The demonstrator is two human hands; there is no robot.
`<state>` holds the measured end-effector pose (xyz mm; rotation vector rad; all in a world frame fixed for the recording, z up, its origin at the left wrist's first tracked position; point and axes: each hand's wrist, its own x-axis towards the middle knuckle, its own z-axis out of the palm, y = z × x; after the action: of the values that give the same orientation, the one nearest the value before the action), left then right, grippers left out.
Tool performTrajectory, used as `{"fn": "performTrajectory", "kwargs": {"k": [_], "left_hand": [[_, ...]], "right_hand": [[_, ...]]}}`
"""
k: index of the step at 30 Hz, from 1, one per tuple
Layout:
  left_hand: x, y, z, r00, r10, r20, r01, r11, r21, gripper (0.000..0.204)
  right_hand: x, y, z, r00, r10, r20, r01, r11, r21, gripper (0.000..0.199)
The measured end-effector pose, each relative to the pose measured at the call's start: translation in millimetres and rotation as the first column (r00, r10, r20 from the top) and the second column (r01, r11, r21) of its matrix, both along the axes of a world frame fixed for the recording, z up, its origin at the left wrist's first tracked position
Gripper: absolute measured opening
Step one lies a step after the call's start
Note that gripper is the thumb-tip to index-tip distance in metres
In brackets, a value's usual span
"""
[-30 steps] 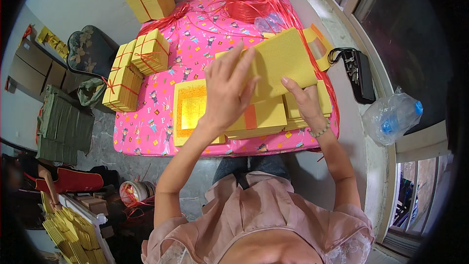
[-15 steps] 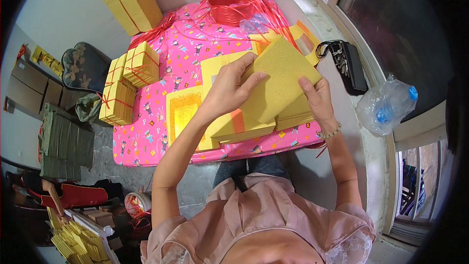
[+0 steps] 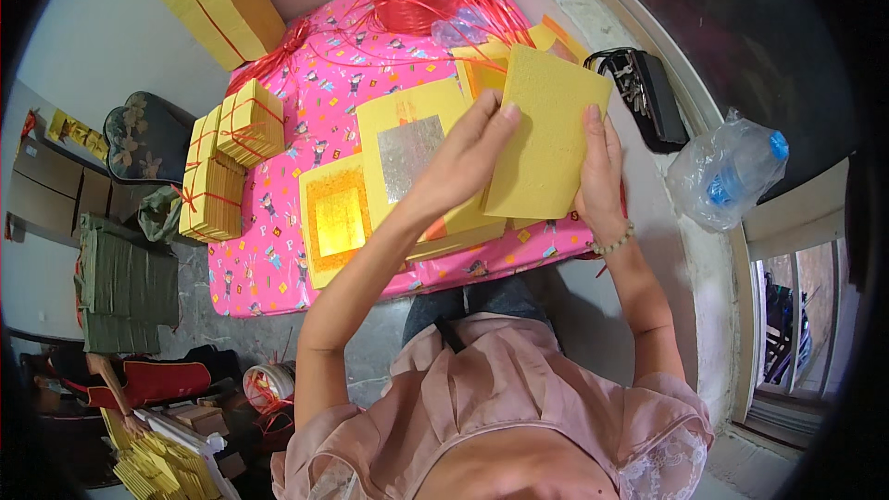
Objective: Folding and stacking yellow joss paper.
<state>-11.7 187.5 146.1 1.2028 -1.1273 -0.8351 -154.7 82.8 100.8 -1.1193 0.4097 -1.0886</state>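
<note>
Above the table's front right part, both hands hold a stack of rough yellow paper (image 3: 548,134), its broad face toward me. My left hand (image 3: 468,153) grips its left edge, thumb on the face and fingers partly hidden behind. My right hand (image 3: 599,171) is closed around the right edge. Beneath my left arm lie yellow sheets with a silver square (image 3: 409,153) and a stack with a gold panel in an orange border (image 3: 341,222). More yellow and orange paper (image 3: 480,74) lies behind the held stack.
A pink patterned cloth (image 3: 269,268) covers the table. Tied yellow bundles (image 3: 213,194) stand at left, a tall one (image 3: 222,9) at back. Red cord (image 3: 412,0) is coiled behind. A black case with keys (image 3: 653,97) and a bagged bottle (image 3: 727,176) rest on the sill. Another person's arm (image 3: 116,393) shows lower left.
The held paper has turned from a slant to nearly upright. Both hands have shifted along its sides. The stack seen under my right hand no longer shows there; pink cloth does. The view has shifted slightly.
</note>
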Motion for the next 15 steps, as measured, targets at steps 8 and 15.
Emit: {"fn": "performTrajectory", "kwargs": {"k": [8, 15], "left_hand": [[15, -5, -2, 0.968, -0.103, -0.23, 0.135, 0.982, 0.131, 0.036], [8, 2, 3, 0.985, -0.072, -0.154, 0.092, 0.987, 0.129, 0.034]], "right_hand": [[-2, -6, -7, 0.986, 0.165, 0.011, -0.165, 0.977, 0.132, 0.045], [-7, -8, -16, 0.995, 0.102, -0.016, -0.101, 0.994, 0.049, 0.044]]}}
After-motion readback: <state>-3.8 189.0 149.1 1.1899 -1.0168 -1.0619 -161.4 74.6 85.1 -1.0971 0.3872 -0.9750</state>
